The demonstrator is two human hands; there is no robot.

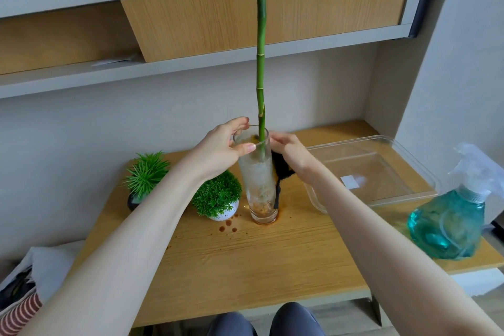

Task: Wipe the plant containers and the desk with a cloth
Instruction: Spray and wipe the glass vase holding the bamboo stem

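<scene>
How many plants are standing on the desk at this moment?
3: a spiky plant at the desk's left rear, a bushy plant in a white pot beside it, and a tall green stalk in the glass vase.

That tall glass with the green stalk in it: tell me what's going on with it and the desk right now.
A person is cleaning the tall clear glass vase that holds a green bamboo stalk. The left hand grips the vase near its rim, while the right hand presses a dark cloth against its side. The vase stands on the wooden desk, where brown droplets are not yet wiped up. Two small green potted plants sit beside it; a clear plastic tray and a blue-green spray bottle sit opposite.
</scene>
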